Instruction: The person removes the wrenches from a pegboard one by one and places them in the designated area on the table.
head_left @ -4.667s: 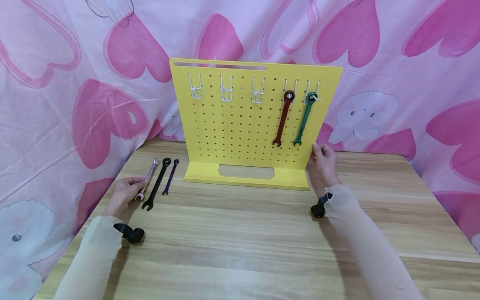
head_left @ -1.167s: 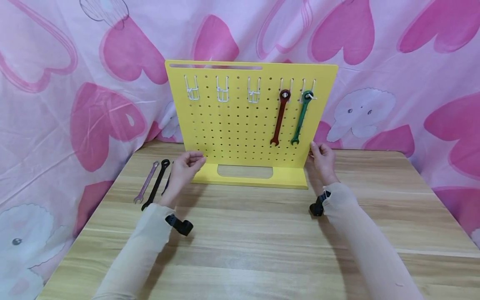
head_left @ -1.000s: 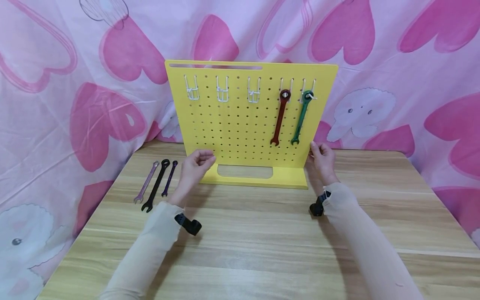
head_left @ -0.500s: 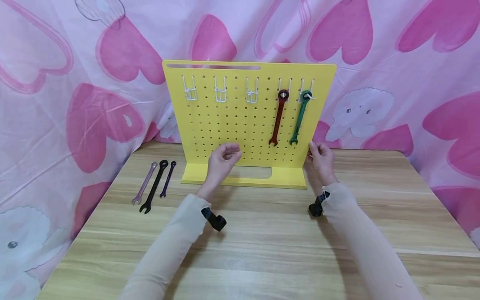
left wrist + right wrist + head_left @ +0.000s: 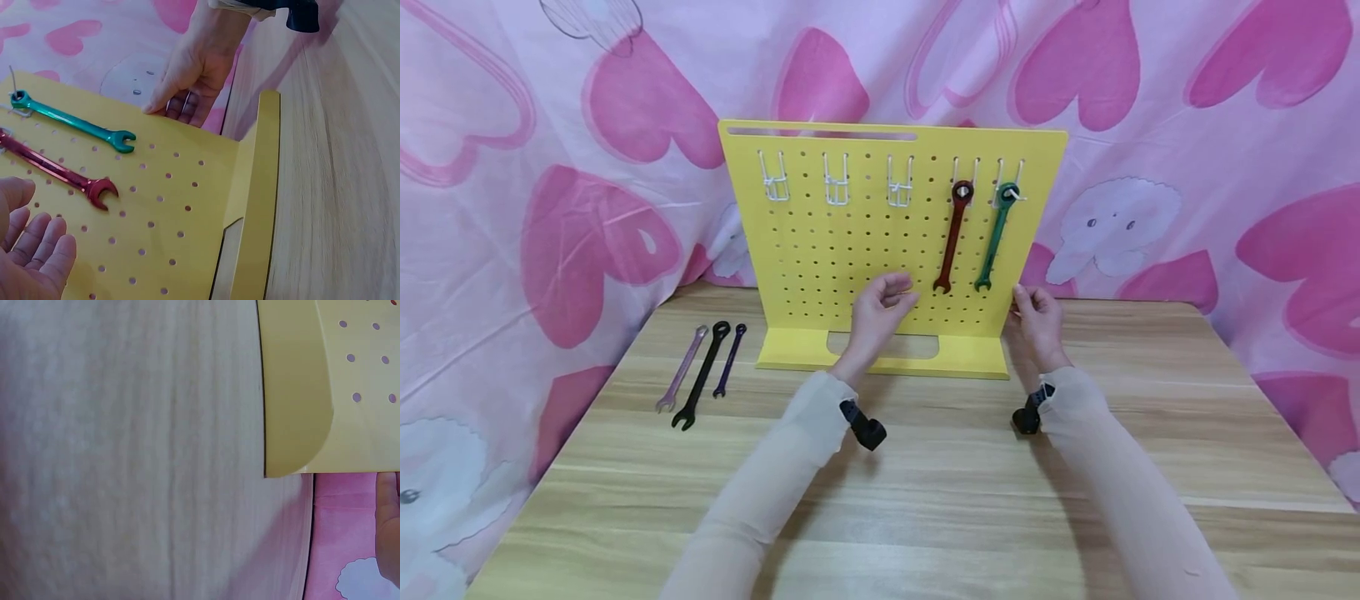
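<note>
Left hand (image 5: 880,312) has shifted right across the yellow pegboard (image 5: 857,223) since the earlier frame, now near the red wrench (image 5: 952,239), grip half-wide, nothing in it; right hand (image 5: 1039,323) pinches the board's right edge, grip narrow. The wrench hangs from the fourth white hook (image 5: 976,171) from the left: probably rigid metal, some weight, slick finish, hard to damage, best taken mid-shank. Board looks stiff but likely light enough to tip, so brace it by that edge.

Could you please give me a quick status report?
Left hand empty, in front of pegboard; right hand grips its edge. Red wrench, green wrench hung. No obstruction seen.
</note>
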